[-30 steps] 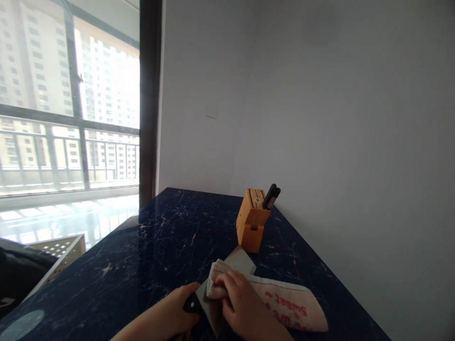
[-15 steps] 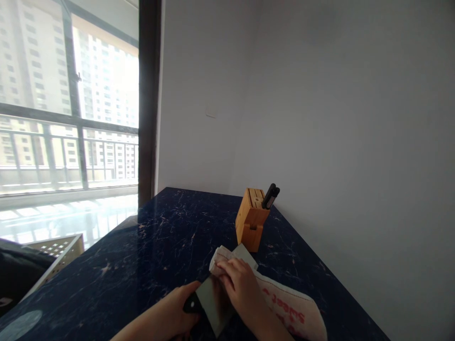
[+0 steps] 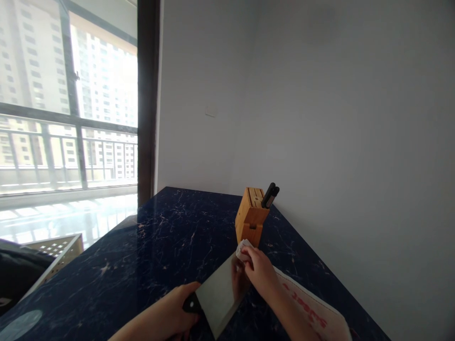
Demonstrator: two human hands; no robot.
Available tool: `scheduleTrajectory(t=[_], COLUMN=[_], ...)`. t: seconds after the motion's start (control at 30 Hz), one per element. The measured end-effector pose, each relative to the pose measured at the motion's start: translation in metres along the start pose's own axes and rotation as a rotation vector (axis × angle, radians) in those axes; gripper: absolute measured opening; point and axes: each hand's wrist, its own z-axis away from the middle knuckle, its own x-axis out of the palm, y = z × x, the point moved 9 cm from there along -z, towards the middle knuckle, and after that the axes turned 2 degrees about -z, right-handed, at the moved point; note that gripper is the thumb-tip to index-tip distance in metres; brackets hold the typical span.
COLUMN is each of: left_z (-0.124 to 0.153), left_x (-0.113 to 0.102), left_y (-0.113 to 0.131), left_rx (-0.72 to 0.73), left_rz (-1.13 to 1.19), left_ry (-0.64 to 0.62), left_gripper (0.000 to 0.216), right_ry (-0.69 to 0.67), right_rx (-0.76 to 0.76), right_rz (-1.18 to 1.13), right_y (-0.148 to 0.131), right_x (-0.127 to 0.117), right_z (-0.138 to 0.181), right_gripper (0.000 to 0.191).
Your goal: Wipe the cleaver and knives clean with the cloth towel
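"How many of each did we have?"

"One left hand, one right hand, one cleaver, one cloth, one knife block with two black handle ends poking out, and one dark blue table!"

"And that cleaver?"

"Over the table's near part, just short of the block! Its long axis ran diagonally: grip at lower left, blade reaching away and rightward, far end towards the block's foot."

"Touching the table?"

"Couldn't tell!"

"Fingers?"

"Left ones curled round the grip; right ones, bunched together, pinched the cloth at the blade's far end. Red lettering showed beside the right forearm!"
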Motion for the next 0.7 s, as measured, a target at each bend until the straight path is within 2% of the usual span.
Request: scheduleTrajectory(t=[0.13, 0.23, 0.47, 0.6, 0.7], left_z=[-0.002, -0.004, -0.003, -0.004, -0.003], left_x=[0.001, 0.001, 0.000, 0.001, 0.002], left_y=[-0.005, -0.008, -0.003, 0.002, 0.003], left_rx=[-0.012, -0.002, 0.064, 0.107, 0.086], left_rz=[0.017, 0.022, 0.006, 0.013, 0.010], left_ry=[-0.001, 0.013, 0.052, 0.055, 0.052], left_gripper=[0.033, 0.030, 0.029, 0.035, 0.035], right_ry=[-0.134, -0.203, -0.249, -0.275, -0.303], right_rx=[-0.068, -0.163, -0.300, -0.340, -0.342], right_rz=[0.018, -0.034, -0.157, -0.150, -0.146], right_y=[-0.015, -0.041, -0.102, -0.115, -0.118], right_x=[0.009, 0.013, 0.026, 0.034, 0.030], right_z=[0.010, 0.022, 0.047, 0.053, 0.054], right_gripper=[0.035, 0.033, 0.034, 0.034, 0.031])
